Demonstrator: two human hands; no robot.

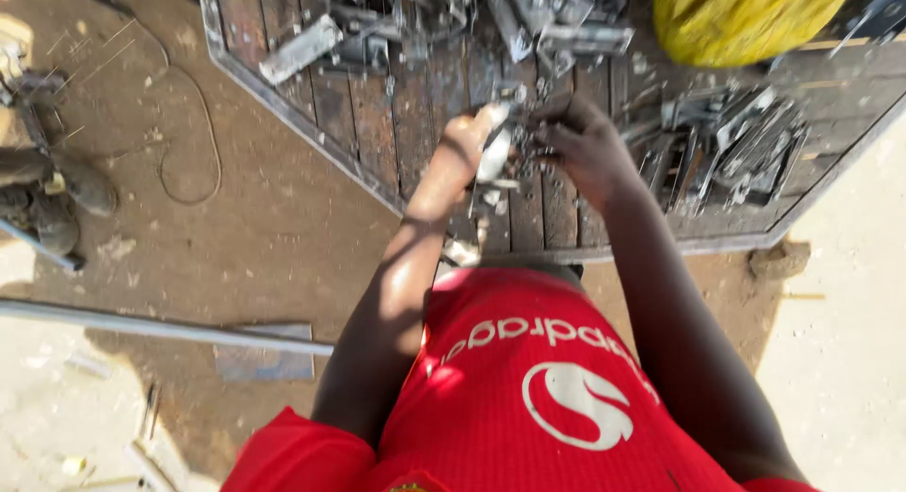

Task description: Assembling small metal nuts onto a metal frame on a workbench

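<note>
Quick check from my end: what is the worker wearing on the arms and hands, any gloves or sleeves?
No gloves: the left hand and right hand are bare, as are both forearms. Short sleeves of a red ribbed shirt with white print end near the shoulders. No watch or rings visible.

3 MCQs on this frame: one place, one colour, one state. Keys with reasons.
1. Where does the pile of grey metal brackets lie?
A. on the dark wooden plank table
B. on the dirt floor
C. in the lap

2. What colour is the rounded sack-like thing at the table's far edge?
A. blue
B. yellow
C. white

3. What are the left hand and right hand doing?
A. resting empty
B. both at one small shiny metal piece
C. gripping the long metal bar

A: brackets rest on planks. B: plainly yellow. B: both hands meet on the piece.
</note>
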